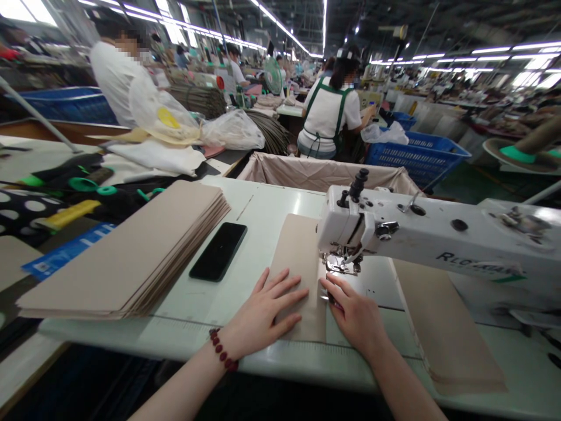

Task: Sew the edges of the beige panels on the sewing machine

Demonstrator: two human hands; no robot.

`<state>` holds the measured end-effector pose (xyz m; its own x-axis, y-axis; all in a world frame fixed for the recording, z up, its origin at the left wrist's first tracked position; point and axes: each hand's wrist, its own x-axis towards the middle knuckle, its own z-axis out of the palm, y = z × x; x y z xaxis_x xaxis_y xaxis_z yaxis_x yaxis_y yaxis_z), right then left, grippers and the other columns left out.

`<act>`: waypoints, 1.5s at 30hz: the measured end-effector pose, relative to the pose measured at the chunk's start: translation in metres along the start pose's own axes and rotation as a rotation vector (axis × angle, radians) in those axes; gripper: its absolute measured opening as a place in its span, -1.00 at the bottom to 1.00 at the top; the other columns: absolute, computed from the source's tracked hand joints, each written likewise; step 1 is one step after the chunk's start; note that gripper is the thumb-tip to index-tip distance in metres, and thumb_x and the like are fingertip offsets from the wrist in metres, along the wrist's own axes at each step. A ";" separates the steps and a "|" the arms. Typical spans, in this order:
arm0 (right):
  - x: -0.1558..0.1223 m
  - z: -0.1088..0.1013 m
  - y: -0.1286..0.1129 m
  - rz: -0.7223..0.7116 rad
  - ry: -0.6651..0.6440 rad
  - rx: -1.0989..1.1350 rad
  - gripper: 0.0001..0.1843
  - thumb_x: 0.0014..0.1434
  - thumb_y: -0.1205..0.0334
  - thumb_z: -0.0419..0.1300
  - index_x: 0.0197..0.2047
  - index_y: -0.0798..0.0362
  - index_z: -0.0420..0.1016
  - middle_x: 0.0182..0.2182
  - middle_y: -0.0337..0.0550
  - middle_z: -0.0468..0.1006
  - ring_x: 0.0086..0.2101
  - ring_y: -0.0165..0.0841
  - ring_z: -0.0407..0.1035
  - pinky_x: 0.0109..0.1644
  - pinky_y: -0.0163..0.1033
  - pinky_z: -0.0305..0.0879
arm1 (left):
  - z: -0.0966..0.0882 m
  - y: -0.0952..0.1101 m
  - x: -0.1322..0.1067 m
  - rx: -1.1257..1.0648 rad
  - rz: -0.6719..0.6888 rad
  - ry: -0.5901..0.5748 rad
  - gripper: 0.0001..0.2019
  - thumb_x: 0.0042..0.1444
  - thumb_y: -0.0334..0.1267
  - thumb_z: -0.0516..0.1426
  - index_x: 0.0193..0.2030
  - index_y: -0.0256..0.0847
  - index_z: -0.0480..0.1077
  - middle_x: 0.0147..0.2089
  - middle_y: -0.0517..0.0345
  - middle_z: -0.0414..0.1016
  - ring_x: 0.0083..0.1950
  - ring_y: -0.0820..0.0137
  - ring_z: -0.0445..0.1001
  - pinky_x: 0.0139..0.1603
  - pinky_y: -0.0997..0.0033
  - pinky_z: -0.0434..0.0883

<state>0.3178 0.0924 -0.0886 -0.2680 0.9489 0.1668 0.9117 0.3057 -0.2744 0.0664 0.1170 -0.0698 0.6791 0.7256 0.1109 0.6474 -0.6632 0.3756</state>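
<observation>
A beige fabric piece (298, 251) lies on the white sewing table (258, 216), running under the presser foot (339, 263) of a white sewing machine (438, 240). My left hand (263, 313) lies flat on the near end of the piece, fingers spread, a red bead bracelet on its wrist. My right hand (353, 313) rests on the piece's right edge just in front of the presser foot, fingers together and pressed down.
A thick stack of beige pieces (131, 251) sits at the left, with a black phone (218, 251) beside it. Another beige stack (442, 327) lies under the machine arm at the right. A cloth-lined bin (324, 172) stands behind the table. Other people work farther back.
</observation>
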 end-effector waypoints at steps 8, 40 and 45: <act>0.000 0.002 0.002 0.007 -0.012 0.013 -0.42 0.24 0.37 0.02 0.29 -0.23 0.20 0.27 -0.33 0.26 -0.05 -0.32 0.44 -0.05 -0.21 0.44 | -0.003 0.003 -0.001 0.013 0.036 -0.046 -0.52 0.31 -0.03 0.01 0.35 0.09 0.13 0.39 0.16 0.12 0.43 0.15 -0.03 0.40 -0.11 -0.26; 0.002 0.001 0.002 -0.009 0.028 0.024 -0.40 0.18 0.36 0.07 0.27 -0.23 0.24 0.21 -0.23 0.34 -0.10 -0.30 0.48 -0.09 -0.21 0.47 | 0.019 -0.023 0.057 0.107 0.047 0.013 -0.40 0.33 0.06 -0.07 0.43 -0.08 -0.07 0.43 0.11 0.01 0.43 0.26 -0.02 0.39 0.16 -0.03; 0.002 0.002 0.003 -0.008 0.017 0.027 -0.43 0.19 0.36 0.07 0.25 -0.22 0.28 0.22 -0.25 0.33 -0.10 -0.30 0.48 -0.09 -0.21 0.47 | 0.022 -0.024 0.058 0.103 0.039 0.027 -0.39 0.33 0.05 -0.08 0.43 -0.09 -0.09 0.44 0.12 -0.02 0.44 0.26 -0.04 0.40 0.15 -0.05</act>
<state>0.3197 0.0952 -0.0915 -0.2696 0.9450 0.1852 0.9007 0.3155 -0.2985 0.0976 0.1714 -0.0924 0.6959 0.7024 0.1494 0.6535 -0.7057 0.2738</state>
